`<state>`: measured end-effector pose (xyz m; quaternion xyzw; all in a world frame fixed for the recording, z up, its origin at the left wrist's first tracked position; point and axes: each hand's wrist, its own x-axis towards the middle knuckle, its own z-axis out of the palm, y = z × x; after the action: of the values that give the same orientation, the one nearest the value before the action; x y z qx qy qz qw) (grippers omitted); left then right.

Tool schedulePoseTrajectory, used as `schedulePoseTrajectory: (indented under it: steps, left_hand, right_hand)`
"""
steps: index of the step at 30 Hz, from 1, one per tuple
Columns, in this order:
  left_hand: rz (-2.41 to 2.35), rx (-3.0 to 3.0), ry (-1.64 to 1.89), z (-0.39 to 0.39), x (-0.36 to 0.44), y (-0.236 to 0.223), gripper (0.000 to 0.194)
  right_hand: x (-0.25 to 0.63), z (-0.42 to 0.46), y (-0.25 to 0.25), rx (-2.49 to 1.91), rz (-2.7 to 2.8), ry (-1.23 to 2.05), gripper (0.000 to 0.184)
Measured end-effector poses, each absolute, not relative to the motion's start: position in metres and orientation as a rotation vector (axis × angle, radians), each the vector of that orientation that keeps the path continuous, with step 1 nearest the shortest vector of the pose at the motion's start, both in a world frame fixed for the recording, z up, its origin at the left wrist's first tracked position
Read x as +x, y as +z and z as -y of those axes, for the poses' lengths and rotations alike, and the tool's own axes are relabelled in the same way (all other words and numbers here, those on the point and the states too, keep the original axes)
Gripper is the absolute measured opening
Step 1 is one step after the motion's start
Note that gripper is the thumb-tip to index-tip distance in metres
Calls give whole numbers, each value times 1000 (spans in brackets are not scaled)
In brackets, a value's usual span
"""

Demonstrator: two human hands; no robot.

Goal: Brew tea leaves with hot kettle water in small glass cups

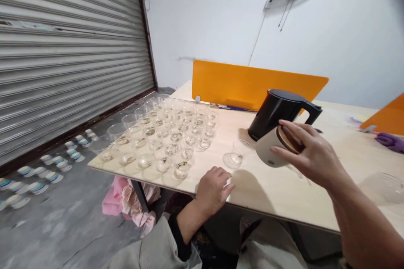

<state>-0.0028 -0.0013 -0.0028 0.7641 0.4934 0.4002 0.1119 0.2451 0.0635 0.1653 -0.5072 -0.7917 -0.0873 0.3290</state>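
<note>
My right hand (307,151) grips a cream-white container with a brown lid (273,147), tilted on its side toward a single clear glass cup (239,152) on the wooden table (284,195). My left hand (213,189) rests on the table's near edge with fingers curled, holding nothing I can see. A black electric kettle (277,111) stands just behind the white container. Several clear glass cups (170,136), some with dark bits at the bottom, stand in rows on the table's left part.
Orange divider panels (252,84) stand at the table's back and right. A purple cloth (391,141) lies at far right. Small striped bowls (47,168) line the floor by a roller shutter (69,50). Pink cloth (126,201) sits under the table.
</note>
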Motion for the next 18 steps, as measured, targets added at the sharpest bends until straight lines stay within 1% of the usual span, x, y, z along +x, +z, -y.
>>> schedulePoseTrajectory:
  steps: [2, 5, 13, 18]
  left_hand:
    - [-1464, 2219, 1173, -4, -4, -6, 17]
    - [-1398, 2187, 1202, -7, -6, -8, 21]
    - [-1399, 2150, 1133, -4, -5, -3, 20]
    - [-1417, 2200, 1093, -4, -2, -4, 15]
  right_hand:
    - [230, -88, 175, -1361, 2094, -257, 74]
    - [203, -131, 173, -1391, 2097, -223, 75]
    - [156, -229, 123, -1611, 2060, -44, 73]
    - [151, -262, 103, -1614, 2134, -56, 71]
